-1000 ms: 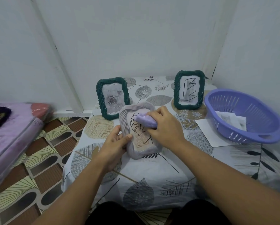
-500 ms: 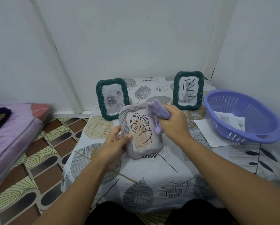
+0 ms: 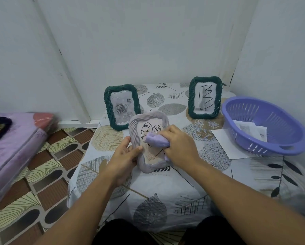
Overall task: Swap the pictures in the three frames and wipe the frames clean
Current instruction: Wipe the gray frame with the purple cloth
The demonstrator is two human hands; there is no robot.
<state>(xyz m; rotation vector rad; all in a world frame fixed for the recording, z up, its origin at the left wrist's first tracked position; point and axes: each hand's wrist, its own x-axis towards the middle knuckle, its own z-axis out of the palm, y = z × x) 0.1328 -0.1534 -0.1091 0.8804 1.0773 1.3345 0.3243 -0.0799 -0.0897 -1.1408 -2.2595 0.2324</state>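
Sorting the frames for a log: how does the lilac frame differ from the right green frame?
The lilac frame is held in the left hand, tilted back, showing a leaf drawing; the right green frame stands upright on the table, untouched, showing black scribbles. Both have ribbed, rope-like borders.

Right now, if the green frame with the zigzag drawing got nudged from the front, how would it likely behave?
The green frame with the zigzag drawing stands upright, leaning slightly back on the soft tablecloth, so it would probably tip backward rather than slide. It looks rigid and light. Its support behind is hidden.
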